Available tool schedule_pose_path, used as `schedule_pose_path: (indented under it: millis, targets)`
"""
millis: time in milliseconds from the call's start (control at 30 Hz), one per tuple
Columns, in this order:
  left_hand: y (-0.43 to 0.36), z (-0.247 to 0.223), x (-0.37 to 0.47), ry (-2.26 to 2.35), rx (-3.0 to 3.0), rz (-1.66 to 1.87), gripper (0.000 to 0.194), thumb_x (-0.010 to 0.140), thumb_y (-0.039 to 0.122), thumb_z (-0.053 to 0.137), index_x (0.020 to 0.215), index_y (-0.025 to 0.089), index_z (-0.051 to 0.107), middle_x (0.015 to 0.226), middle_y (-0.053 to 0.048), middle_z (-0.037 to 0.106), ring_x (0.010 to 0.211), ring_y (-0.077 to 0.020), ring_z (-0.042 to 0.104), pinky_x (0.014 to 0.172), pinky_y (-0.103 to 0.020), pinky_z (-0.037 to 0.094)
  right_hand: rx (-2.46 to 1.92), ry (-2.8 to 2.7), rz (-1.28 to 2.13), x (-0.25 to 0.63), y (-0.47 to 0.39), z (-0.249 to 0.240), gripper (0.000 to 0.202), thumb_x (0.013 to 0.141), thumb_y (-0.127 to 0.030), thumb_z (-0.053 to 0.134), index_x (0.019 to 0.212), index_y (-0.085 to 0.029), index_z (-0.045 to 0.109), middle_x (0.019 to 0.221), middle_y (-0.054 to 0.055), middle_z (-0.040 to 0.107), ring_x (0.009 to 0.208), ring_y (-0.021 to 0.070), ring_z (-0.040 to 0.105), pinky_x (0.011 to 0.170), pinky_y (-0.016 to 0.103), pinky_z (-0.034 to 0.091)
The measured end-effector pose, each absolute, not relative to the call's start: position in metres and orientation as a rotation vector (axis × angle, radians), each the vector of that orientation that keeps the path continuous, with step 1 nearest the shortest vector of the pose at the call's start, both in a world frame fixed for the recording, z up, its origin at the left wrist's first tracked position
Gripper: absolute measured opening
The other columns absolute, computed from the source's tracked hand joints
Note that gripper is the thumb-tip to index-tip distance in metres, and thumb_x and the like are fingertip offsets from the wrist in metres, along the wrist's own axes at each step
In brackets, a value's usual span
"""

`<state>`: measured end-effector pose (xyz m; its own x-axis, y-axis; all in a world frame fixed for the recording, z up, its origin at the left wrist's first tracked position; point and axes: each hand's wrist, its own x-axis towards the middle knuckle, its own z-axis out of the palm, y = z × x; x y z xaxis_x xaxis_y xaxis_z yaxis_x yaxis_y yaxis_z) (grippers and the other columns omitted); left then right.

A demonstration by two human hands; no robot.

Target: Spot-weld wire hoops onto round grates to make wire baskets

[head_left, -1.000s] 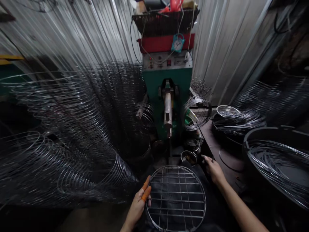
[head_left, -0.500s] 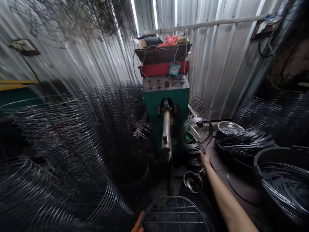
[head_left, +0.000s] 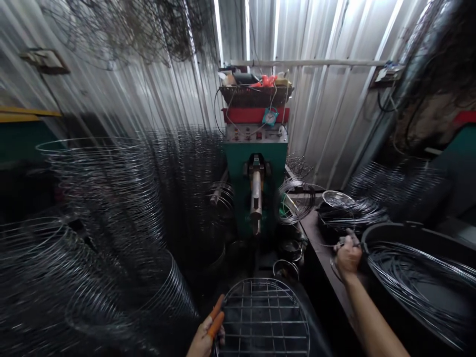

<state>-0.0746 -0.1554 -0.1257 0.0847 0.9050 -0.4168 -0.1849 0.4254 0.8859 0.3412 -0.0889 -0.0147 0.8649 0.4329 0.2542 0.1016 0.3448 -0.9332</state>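
My left hand [head_left: 208, 329], with orange covers on its fingers, grips the left edge of a round wire rack [head_left: 273, 322]. The rack, a hoop crossed by a grid of straight wires, lies low in front of me. Out to the right, my right hand [head_left: 348, 255] is closed beside the rim of a black tub [head_left: 409, 227]. A thin wire end seems to stick out to the left of its fingers, but blur hides what they hold. Straight ahead stands a green machine [head_left: 238, 158] with a metal arm [head_left: 256, 196] pointing towards me.
Tall stacks of wire hoops [head_left: 107, 183] fill the left side. A bundle of wire rings [head_left: 295, 203] hangs right of the machine. Small metal bowls [head_left: 285, 270] sit below it. Cut wires [head_left: 357, 213] lie heaped behind the tub. A basket [head_left: 256, 96] tops the machine.
My right hand has moved from the hanging ring bundle to the right and nearer, beside the tub. More of my left hand and the wire rack shows. The view has shifted slightly.
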Motion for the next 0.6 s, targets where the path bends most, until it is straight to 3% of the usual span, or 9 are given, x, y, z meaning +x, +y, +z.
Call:
schedule_pose_path:
  millis: [133,267,433,600]
  targets:
    - [-0.162,-0.11,-0.075,1.156,0.811,0.949,0.094,0.057,0.063,0.069,0.134,0.018,0.039,0.05,0.006,0.051,0.048,-0.0092,0.047,0.05,-0.021,0.037,-0.971,-0.595,0.266,0.331,-0.103,0.052,0.023,0.072,-0.036,0.055,0.088,-0.019,0.055,0.053,-0.01,0.037,0.037,0.0042,0.028,0.036,0.017,0.028]
    - [-0.167,-0.099,-0.075,1.17,0.805,0.926,0.091,0.06,0.06,0.068,0.134,0.017,0.038,0.053,0.006,0.052,0.05,-0.0094,0.049,0.053,-0.022,0.039,-0.963,-0.704,0.191,0.32,-0.107,0.082,0.014,0.073,-0.032,0.055,0.073,-0.019,0.049,0.052,-0.009,0.036,0.037,0.0048,0.029,0.034,0.018,0.027]
    - [-0.169,-0.098,-0.075,1.161,0.806,0.913,0.09,0.062,0.058,0.067,0.135,0.017,0.035,0.055,0.006,0.053,0.05,-0.0085,0.049,0.051,-0.02,0.036,-0.974,-0.634,0.137,0.316,-0.095,0.09,0.011,0.076,-0.03,0.05,0.077,-0.019,0.05,0.054,-0.008,0.036,0.039,0.0062,0.028,0.035,0.02,0.026]
    - [-0.171,-0.095,-0.075,1.147,0.782,0.943,0.087,0.063,0.059,0.067,0.133,0.017,0.039,0.058,0.004,0.055,0.053,-0.0089,0.049,0.05,-0.019,0.034,-1.047,-0.669,0.294,0.308,-0.103,0.107,0.012,0.08,-0.031,0.045,0.085,-0.022,0.051,0.055,-0.007,0.03,0.039,0.0075,0.024,0.036,0.021,0.026]
